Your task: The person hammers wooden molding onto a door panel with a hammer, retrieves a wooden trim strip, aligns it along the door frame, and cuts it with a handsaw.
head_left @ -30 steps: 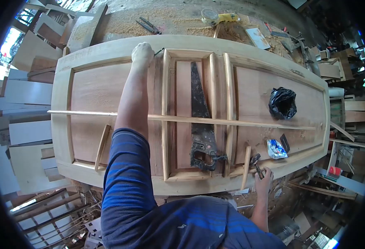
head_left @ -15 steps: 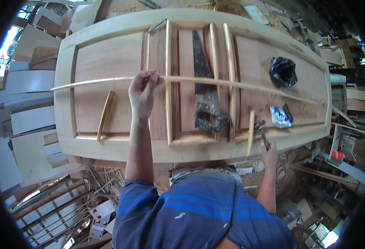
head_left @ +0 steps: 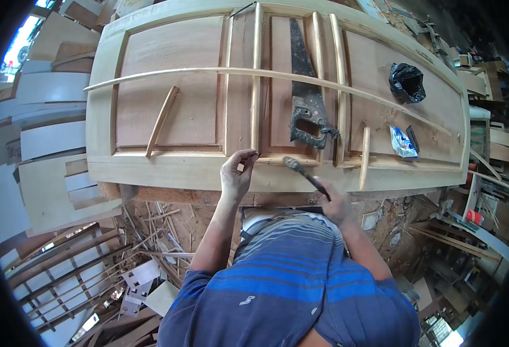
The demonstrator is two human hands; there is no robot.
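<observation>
A panelled wooden door [head_left: 196, 170] lies flat before me. My left hand [head_left: 238, 176] is at its near edge, thumb and forefinger pinched together at the lower end of a moulding strip [head_left: 256, 87]. Whatever sits in that pinch is too small to name. My right hand [head_left: 336, 207] grips a hammer [head_left: 307, 174] by the handle, its head a little to the right of my left fingers. Beyond both hands, a long thin wooden strip [head_left: 208, 70] lies across the door, over a handsaw [head_left: 306, 95] whose handle points toward me.
Short wooden strips lie on the left panel [head_left: 162, 121] and near edge [head_left: 365, 159]. At right are a black plastic bag [head_left: 406, 84] and a blue-silver packet [head_left: 403, 142]. Boards [head_left: 52, 136] are stacked to the left; wood scraps [head_left: 173, 222] litter the floor.
My left hand has let go of the long strip and come down to the door's near edge. My right hand has swung the hammer leftward, closer to the left hand. The view has shifted.
</observation>
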